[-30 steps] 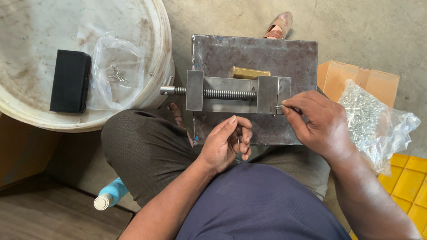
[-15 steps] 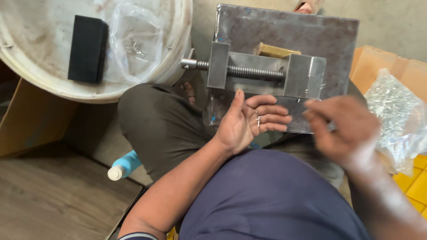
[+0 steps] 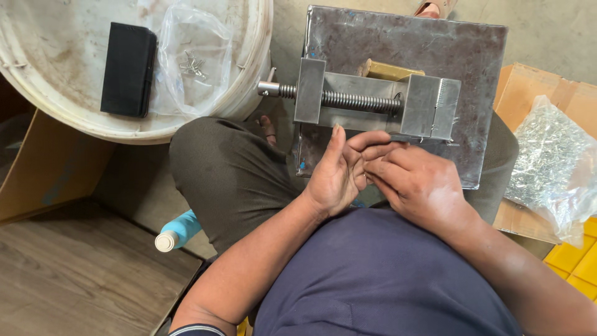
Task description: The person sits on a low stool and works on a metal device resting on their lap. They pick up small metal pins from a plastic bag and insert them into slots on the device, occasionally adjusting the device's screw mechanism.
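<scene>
A steel vise with a threaded screw lies on a dark metal plate across my lap, a brass block behind its jaws. My left hand rests palm-up just in front of the vise, fingers cupped. My right hand reaches into that palm, fingertips pinched together on something too small to make out. Thin metal pins stick out at the vise's right jaw.
A white round lid at upper left carries a black box and a clear bag of small metal parts. A cardboard box with a bag of shiny metal pieces sits right. Yellow tray, blue bottle.
My right hand left the vise's right jaw and came down to meet my left palm. My left hand turned palm-up with fingers cupped. The camera shifted.
</scene>
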